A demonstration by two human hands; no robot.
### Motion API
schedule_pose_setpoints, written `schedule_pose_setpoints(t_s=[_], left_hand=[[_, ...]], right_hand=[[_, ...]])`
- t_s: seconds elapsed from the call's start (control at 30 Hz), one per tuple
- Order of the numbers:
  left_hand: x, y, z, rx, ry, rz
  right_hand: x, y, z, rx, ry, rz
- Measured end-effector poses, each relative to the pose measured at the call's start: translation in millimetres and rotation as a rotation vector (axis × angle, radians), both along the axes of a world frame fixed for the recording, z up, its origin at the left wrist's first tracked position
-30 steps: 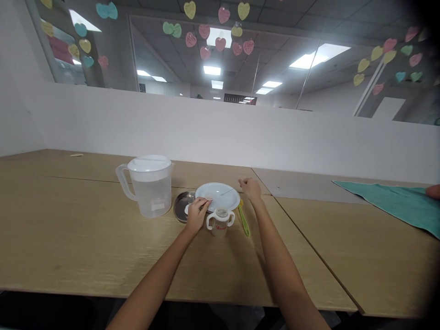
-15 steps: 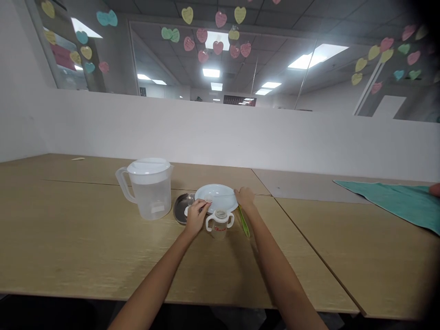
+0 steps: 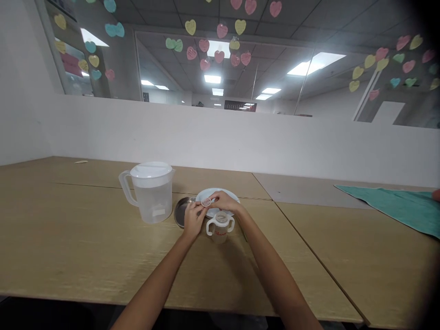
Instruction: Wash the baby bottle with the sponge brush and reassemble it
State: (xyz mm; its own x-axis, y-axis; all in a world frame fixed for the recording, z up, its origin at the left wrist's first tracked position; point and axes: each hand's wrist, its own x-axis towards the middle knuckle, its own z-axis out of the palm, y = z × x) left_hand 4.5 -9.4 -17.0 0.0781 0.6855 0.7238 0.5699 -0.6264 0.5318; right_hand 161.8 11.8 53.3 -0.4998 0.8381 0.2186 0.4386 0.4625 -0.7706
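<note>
Over the near left part of the white plate (image 3: 217, 190), a small clear round piece (image 3: 206, 201), like a ring or cap, is held between both hands. My left hand (image 3: 194, 216) is closed on it from below left, fingertips pinched. From the right, my right hand (image 3: 222, 201) reaches across the plate with its fingers bent onto the same piece. Just in front of the hands stands an uncapped clear baby bottle (image 3: 220, 233) with two white handles and red lettering. Left of the plate, a metal tray (image 3: 179, 212) is partly covered by my left hand.
A translucent lidded pitcher (image 3: 153, 195) stands left of the tray. A green cloth (image 3: 395, 201) lies at the far right, with part of another person's hand (image 3: 436, 195) at its edge. Behind the table rises a white wall (image 3: 206, 137) with windows above.
My right hand has moved left from the plate's right rim to the round piece at my left hand. The green slim tool is now mostly hidden behind my right forearm. The view has tilted slightly up.
</note>
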Motion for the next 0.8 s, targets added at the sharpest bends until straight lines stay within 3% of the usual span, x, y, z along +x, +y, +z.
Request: schedule_pose_setpoints(t_s=[0.17,0.3,0.4,0.53,0.67,0.8], left_hand=[[-10,5,0.0,0.036,-0.021,0.091],[-21,16,-6.8,-0.033,-0.224,0.203],[-28,24,-14.7,-0.109,-0.303,0.268],[-32,26,-20.9,-0.163,-0.198,0.319],[-31,22,-19.8,-0.176,-0.036,0.365],[-29,20,-17.3,-0.217,0.109,0.396]], right_hand=[[4,6,-1.1,-0.016,0.007,-0.054],[15,6,2.7,0.14,-0.347,-0.285],[18,6,1.3,0.154,-0.498,-0.372],[17,11,-10.4,0.084,-0.566,-0.358],[17,17,-22.6,0.012,-0.535,-0.245],[19,18,-13.9,0.044,-0.41,-0.209]])
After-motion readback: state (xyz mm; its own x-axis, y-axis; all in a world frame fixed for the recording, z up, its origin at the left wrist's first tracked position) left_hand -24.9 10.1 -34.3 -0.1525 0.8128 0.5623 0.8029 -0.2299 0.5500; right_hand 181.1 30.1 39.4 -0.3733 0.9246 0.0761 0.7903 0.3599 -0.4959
